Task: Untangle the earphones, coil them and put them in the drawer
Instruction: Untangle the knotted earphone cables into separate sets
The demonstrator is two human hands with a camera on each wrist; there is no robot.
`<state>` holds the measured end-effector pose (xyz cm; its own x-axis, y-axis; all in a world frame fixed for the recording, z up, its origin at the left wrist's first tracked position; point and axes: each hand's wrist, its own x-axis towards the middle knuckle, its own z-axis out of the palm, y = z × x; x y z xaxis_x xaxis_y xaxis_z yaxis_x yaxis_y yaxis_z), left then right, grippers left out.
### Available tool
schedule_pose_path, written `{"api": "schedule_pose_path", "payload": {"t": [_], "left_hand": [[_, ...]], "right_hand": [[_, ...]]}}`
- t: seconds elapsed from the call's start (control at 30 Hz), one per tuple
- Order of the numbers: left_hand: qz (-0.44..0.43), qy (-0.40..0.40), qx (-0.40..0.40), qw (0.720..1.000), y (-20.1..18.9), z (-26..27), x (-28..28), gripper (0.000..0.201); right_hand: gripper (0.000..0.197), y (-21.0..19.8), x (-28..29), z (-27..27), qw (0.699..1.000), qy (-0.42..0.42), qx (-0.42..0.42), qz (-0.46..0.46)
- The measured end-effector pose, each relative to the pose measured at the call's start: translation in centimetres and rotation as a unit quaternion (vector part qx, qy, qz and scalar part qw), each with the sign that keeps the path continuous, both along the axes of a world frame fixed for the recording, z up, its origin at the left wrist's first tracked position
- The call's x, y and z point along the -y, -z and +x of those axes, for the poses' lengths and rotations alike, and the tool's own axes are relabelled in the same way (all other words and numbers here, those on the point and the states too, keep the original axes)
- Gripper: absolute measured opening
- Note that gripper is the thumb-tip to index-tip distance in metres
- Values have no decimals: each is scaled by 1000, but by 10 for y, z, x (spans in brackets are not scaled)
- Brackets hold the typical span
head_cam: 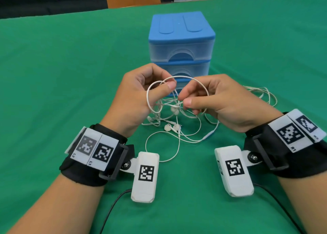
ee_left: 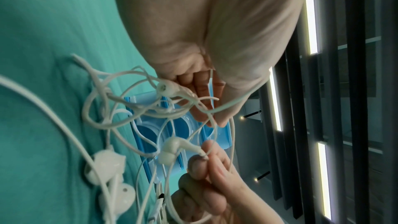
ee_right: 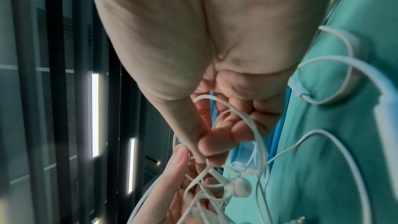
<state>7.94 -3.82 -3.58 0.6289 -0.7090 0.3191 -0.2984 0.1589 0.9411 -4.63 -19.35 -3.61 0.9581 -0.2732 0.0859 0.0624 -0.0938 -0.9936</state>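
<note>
Earphones (head_cam: 169, 110) still a knot — lifted between my hands above the green cloth (head_cam: 62, 74), slack trailing on it. Left hand (head_cam: 139, 94) pinches a loop, right hand (head_cam: 212, 101) pinches a strand by the buds. Nothing coiled; drawer unit (head_cam: 181, 39) behind appears closed.

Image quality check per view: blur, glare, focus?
Head: even light, sharp on both hands and earphone cable. Left wrist: palm soft, earbuds blurred, ceiling strips blown out. Right wrist: palm fills the frame, near cable blurred, strip glare.
</note>
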Motion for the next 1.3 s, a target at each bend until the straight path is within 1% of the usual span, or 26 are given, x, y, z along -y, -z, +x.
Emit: {"api": "schedule_pose_path", "payload": {"t": [0.13, 0.27, 0.33, 0.4, 0.67, 0.8, 0.9, 0.97, 1.07, 1.13, 1.2, 1.27, 1.3], "left_hand": [[15, 9, 5, 1000, 0, -1, 0, 10], [27, 5, 15, 1000, 1, 0, 1, 12], [28, -9, 18, 999, 2, 2, 1, 10], [24, -17, 16, 999, 2, 3, 1, 7], [5, -30, 19, 999, 2, 4, 1, 11], [11, 6, 10, 1000, 3, 3, 1, 13], [19, 29, 13, 999, 4, 3, 1, 15], [24, 35, 24, 999, 3, 3, 0, 15], [34, 17, 32, 999, 4, 4, 0, 16], [40, 0, 35, 999, 5, 5, 0, 17], [35, -12, 34, 999, 5, 6, 0, 16], [21, -18, 27, 999, 4, 6, -1, 15], [14, -17, 27, 999, 4, 5, -1, 15]], "right_hand": [[12, -5, 2, -1, 995, -1, 69, 77], [13, -9, 6, -5, 977, -27, 121, 174], [12, -12, 9, -8, 965, -51, 126, 225], [12, -15, 10, -11, 960, -70, 117, 244], [18, -12, 7, -9, 973, -83, 85, 198], [16, -3, 1, -3, 989, -85, 53, 107], [21, -1, -2, -2, 990, -93, 61, 83], [20, -4, -3, -4, 988, -100, 79, 90], [17, -9, -3, -7, 980, -124, 106, 115], [22, -10, -2, -8, 976, -134, 110, 130], [22, -13, -1, -10, 977, -139, 87, 140], [18, -15, -1, -10, 983, -135, 51, 116], [23, -14, -2, -9, 986, -128, 33, 101]]}}
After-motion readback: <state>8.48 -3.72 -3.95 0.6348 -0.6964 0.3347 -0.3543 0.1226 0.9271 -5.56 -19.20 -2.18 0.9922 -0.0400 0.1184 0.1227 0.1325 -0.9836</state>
